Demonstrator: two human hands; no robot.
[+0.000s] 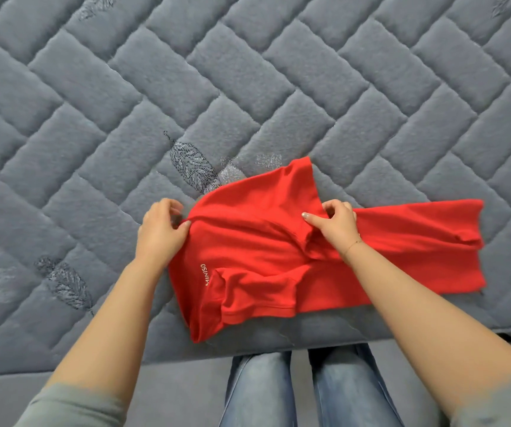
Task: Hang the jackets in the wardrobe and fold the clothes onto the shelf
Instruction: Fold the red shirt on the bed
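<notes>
Both hands, left hand (160, 229) and right hand (337, 228), apparently pinch the red shirt (257, 251) on the mattress (248, 87).

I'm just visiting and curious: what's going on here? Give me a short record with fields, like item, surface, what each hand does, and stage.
item: red shirt, partly folded, small "MINISO" print showing
surface: grey quilted mattress, shirt lying near its front edge
left hand: pinches the shirt's left edge
right hand: grips a fold near the shirt's middle
stage: folding under way; not yet on a shelf
also seen: person's blue jeans below
</notes>
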